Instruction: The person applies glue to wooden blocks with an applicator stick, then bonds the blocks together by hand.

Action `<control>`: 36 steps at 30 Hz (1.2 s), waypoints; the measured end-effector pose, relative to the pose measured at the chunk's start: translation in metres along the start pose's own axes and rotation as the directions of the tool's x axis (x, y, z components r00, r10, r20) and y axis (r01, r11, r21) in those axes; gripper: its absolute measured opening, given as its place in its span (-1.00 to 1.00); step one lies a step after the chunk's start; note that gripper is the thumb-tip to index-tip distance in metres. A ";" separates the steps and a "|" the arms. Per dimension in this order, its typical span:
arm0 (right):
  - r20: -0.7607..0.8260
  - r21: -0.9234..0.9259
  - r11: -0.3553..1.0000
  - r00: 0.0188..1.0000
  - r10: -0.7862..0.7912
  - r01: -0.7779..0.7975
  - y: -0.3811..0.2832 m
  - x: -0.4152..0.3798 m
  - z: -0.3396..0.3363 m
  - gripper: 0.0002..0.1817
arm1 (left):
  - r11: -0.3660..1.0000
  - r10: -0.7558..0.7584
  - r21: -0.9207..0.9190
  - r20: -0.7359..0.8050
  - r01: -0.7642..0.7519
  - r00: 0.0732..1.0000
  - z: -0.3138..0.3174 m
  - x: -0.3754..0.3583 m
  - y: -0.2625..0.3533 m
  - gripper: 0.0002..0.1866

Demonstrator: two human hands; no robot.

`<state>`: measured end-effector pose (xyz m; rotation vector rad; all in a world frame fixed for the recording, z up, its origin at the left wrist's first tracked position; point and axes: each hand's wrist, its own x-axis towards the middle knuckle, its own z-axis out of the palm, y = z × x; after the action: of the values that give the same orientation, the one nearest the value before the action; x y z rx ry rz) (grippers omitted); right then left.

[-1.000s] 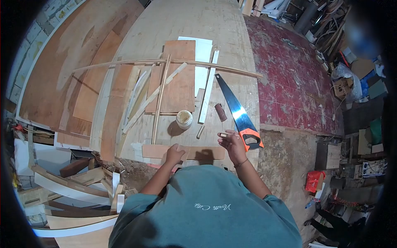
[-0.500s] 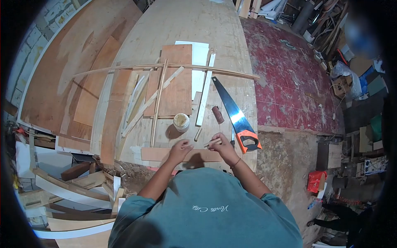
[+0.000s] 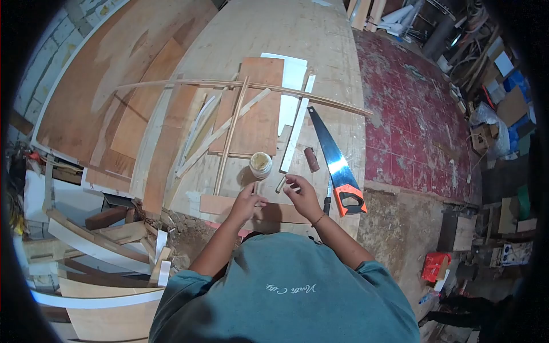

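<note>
My left hand [image 3: 246, 206] is closed on a small light wooden piece [image 3: 257, 187], which sticks up from the fingers. My right hand [image 3: 303, 197] has its thumb and forefinger apart, right beside a short wooden stick [image 3: 281, 184]; whether they touch it is hard to see. Just beyond my left hand stands an open white jar [image 3: 261, 165] with pale yellowish stuff inside. A flat wooden board [image 3: 214, 204] lies under my hands along the near table edge. Right of the stick is a brownish-red roll [image 3: 311, 159].
A handsaw [image 3: 333, 157] with an orange and black handle lies at the right, with a thin black-handled tool [image 3: 327, 200] alongside. Farther off are a plywood panel [image 3: 266, 114], a white strip [image 3: 298, 126] and long thin wooden strips [image 3: 320, 100]. Curved wooden pieces [image 3: 97, 246] are piled lower left.
The small wooden piece has passed from my right hand to my left. My right hand has moved up to the short stick. The whole view has shifted slightly.
</note>
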<state>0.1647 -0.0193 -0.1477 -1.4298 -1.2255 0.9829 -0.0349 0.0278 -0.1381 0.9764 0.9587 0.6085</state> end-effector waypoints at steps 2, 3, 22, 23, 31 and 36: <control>0.009 -0.194 0.977 0.996 -0.084 0.084 -0.004 0.016 0.004 -0.46 | 0.998 0.042 -0.049 -0.164 -0.050 0.986 -0.015 0.000 -0.006 -0.59; 0.019 -0.193 0.977 0.996 -0.088 0.090 -0.005 0.025 0.007 -0.46 | 0.997 0.045 -0.053 -0.174 -0.055 0.984 -0.019 -0.003 -0.004 -0.59; 0.095 -0.580 0.713 0.902 -0.421 0.394 -0.035 0.101 0.034 -0.90 | 0.849 0.315 0.520 -0.354 -0.094 0.881 -0.048 0.016 -0.012 -0.53; 0.017 -0.577 0.714 0.880 -0.475 0.397 -0.040 0.097 0.034 -0.91 | 0.851 0.313 0.515 -0.346 -0.100 0.885 -0.047 0.024 -0.012 -0.53; 0.124 -0.546 0.783 0.954 -0.274 0.296 -0.023 0.084 0.024 -0.87 | 0.594 0.570 0.749 -0.133 -0.295 0.811 -0.041 0.062 -0.006 -0.23; 0.297 -0.504 0.813 0.942 -0.154 0.292 -0.020 0.091 0.025 -0.81 | 0.603 0.602 0.699 -0.081 -0.386 0.794 -0.037 0.087 -0.016 -0.07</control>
<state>0.1512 0.0746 -0.1318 -1.5649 -1.9263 0.6798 -0.0268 0.1043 -0.1949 1.8791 1.2196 0.9529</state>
